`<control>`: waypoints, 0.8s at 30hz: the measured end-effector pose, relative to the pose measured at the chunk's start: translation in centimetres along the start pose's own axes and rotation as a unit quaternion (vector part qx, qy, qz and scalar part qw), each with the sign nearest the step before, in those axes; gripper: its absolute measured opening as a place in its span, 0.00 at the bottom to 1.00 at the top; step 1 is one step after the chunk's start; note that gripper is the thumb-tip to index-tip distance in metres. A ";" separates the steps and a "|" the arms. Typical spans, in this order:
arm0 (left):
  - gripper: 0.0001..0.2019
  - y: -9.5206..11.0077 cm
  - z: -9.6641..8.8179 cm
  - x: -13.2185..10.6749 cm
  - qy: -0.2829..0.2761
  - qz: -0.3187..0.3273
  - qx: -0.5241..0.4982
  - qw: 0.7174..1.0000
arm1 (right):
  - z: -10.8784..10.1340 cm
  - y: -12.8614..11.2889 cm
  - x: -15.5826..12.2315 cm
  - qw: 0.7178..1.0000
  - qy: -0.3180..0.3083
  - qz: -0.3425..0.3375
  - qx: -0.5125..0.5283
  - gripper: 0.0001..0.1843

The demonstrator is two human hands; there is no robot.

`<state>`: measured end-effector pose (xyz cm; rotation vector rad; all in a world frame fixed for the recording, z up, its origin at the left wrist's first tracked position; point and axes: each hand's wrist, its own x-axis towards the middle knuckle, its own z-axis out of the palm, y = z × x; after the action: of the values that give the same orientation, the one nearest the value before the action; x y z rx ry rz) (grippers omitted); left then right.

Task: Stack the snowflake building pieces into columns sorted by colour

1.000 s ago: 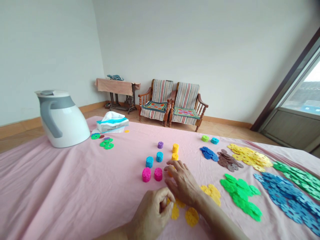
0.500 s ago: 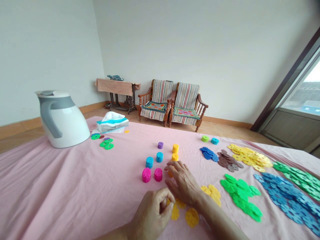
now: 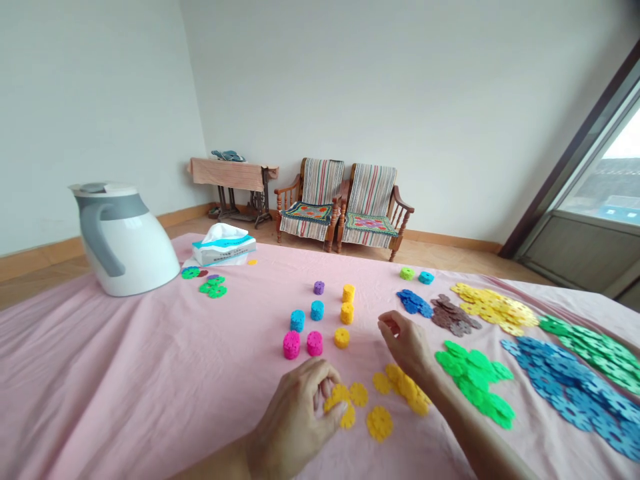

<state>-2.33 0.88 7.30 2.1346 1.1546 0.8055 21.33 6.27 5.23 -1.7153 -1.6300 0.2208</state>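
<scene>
Pinching loose yellow discs (image 3: 359, 395) with curled left hand (image 3: 300, 417), low on the pink cloth (image 3: 150, 373), probably to keep them within easy reach. Holding right hand (image 3: 407, 343) lifted just right of the short yellow stack (image 3: 342, 337), fingers half-curled, nothing seen inside. Standing paired by colour beyond: pink stacks (image 3: 291, 345), blue stacks (image 3: 297, 320). Sorted apart at right: green pile (image 3: 475, 380); far left, kettle (image 3: 123, 237)

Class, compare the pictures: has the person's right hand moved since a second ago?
Yes. The right hand has drawn off to the right of the small yellow stack it was touching, and is now apart from it.
</scene>
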 end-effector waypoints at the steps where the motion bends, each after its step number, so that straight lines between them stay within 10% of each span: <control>1: 0.08 0.1 -0.1 0.1 -0.001 0.003 0.009 1.000 | 0.0 0.4 -0.1 1.000 -0.015 0.004 -0.004 0.11; 24: 0.09 1.0 -0.1 0.3 -0.100 0.015 0.074 0.992 | -0.4 3.2 0.3 0.998 0.009 0.028 0.050 0.12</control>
<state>-1.73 0.71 8.12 2.2988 1.1093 0.5164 24.16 6.72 3.65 -1.6840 -1.5326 0.3090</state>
